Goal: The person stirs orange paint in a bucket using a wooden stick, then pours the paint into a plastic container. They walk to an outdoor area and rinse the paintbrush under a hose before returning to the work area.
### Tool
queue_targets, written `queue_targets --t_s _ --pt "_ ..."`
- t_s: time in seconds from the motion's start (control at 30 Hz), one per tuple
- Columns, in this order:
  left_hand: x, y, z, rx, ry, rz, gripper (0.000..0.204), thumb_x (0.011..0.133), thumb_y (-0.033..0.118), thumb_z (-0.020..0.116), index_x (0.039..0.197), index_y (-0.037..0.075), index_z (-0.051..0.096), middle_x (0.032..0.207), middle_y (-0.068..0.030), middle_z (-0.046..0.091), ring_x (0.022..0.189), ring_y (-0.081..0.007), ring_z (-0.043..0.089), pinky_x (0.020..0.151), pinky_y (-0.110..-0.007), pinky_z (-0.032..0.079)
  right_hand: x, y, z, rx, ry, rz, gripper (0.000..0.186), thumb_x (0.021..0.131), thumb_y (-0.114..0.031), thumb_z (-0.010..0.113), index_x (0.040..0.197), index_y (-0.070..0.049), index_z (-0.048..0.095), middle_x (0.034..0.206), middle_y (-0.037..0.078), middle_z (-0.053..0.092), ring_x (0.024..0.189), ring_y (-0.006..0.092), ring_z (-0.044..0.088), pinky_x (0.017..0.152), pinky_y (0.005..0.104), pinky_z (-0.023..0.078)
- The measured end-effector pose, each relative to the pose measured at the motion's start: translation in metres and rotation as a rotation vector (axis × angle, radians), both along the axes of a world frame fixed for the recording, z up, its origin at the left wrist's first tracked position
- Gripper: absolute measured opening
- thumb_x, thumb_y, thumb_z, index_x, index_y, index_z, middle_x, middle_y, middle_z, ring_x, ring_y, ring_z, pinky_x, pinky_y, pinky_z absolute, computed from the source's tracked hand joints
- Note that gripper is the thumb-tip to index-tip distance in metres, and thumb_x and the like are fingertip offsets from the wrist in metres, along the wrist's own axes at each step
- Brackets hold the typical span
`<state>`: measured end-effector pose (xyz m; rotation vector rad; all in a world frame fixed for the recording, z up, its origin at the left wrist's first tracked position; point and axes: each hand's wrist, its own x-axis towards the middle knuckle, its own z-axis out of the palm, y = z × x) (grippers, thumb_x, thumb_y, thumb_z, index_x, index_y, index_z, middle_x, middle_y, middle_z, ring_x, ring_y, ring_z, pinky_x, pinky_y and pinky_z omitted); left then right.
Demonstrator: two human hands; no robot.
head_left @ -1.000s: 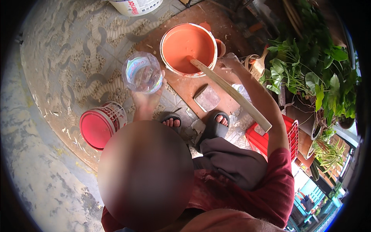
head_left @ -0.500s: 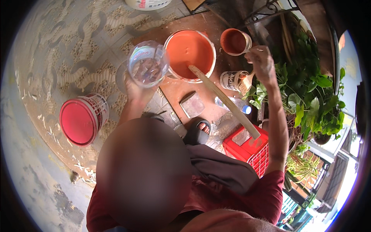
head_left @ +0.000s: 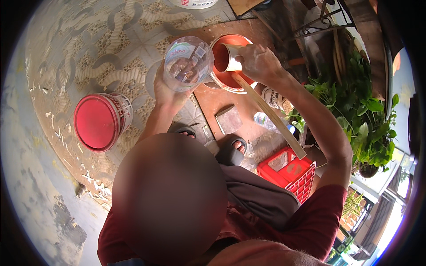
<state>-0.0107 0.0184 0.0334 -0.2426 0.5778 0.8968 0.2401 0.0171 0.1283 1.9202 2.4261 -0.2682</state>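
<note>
My left hand (head_left: 167,94) is wrapped round a clear cut plastic container (head_left: 186,64) with a torn label, held up beside the bucket of orange paint (head_left: 240,85). My right hand (head_left: 259,64) grips a small white cup (head_left: 232,57) coated orange inside, tipped over that bucket with its mouth toward the clear container. A flat wooden stick (head_left: 277,124) leans in the bucket, its free end reaching toward me. The cup partly hides the paint. Behind my right forearm, a small can (head_left: 274,99) with a brush is partly visible.
A red-lidded bucket (head_left: 95,122) lies left, a white bucket (head_left: 194,3) at the top. A grey block (head_left: 228,119) and plastic bottle (head_left: 264,119) lie on the brown board. A red crate (head_left: 277,168) is near my leg; plants (head_left: 368,119) and a metal rack (head_left: 324,20) stand right.
My right hand has picked up the small cup from beside the bucket and brought it left over the paint. My left hand has raised the clear container toward the bucket.
</note>
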Motion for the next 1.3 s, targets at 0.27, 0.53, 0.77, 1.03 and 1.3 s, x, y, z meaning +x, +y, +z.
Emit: queue_targets --t_s 0.27,0.53,0.77,1.03,1.3 --pt "-0.006 0.004 -0.011 -0.002 0.003 0.017 0.059 0.094 0.055 0.050 0.131 0.008 0.051 0.134 -0.0155 0.052 0.124 -0.0334 0.050 0.103 -0.052 0.040 0.015 0.010 -0.039 0.030 -0.049 0.019 0.018 0.087 -0.021 0.065 0.082 -0.005 0.068 0.081 0.017 0.068 0.073 0.0316 0.069 0.062 0.0423 0.056" --pt "0.000 0.003 -0.010 -0.007 0.014 -0.014 0.059 0.093 0.054 0.052 0.130 0.009 0.051 0.132 -0.0149 0.053 0.123 -0.0312 0.051 0.102 -0.052 0.041 0.014 0.010 -0.044 -0.107 -0.014 -0.057 0.018 0.091 -0.019 0.060 0.092 -0.004 0.070 0.093 0.022 0.068 0.085 0.0398 0.068 0.078 0.0494 0.054" --pt "0.000 0.001 -0.012 0.065 -0.019 -0.026 0.051 0.095 0.050 0.051 0.128 0.011 0.051 0.131 -0.0127 0.053 0.121 -0.0292 0.052 0.100 -0.051 0.043 0.028 0.006 -0.059 -0.037 0.065 -0.121 0.020 0.092 -0.018 0.059 0.095 -0.003 0.071 0.091 0.024 0.068 0.088 0.0410 0.067 0.081 0.0503 0.053" --pt "0.001 -0.001 0.000 0.070 0.022 -0.030 0.047 0.098 0.048 0.046 0.129 0.014 0.052 0.131 -0.0100 0.052 0.122 -0.0285 0.051 0.101 -0.050 0.043 0.055 0.011 -0.057 -0.429 0.477 -0.456 0.030 0.096 -0.027 0.061 0.102 0.002 0.068 0.086 0.014 0.070 0.076 0.0224 0.068 0.071 0.0349 0.057" --pt "0.003 0.002 -0.004 0.109 -0.015 -0.008 0.043 0.097 0.046 0.046 0.126 0.015 0.056 0.129 -0.0070 0.054 0.122 -0.0268 0.051 0.101 -0.049 0.041 0.074 -0.022 -0.047 -0.460 0.987 -0.482 0.031 0.100 -0.028 0.057 0.093 0.002 0.062 0.083 0.005 0.058 0.076 0.0167 0.065 0.073 0.0307 0.058"
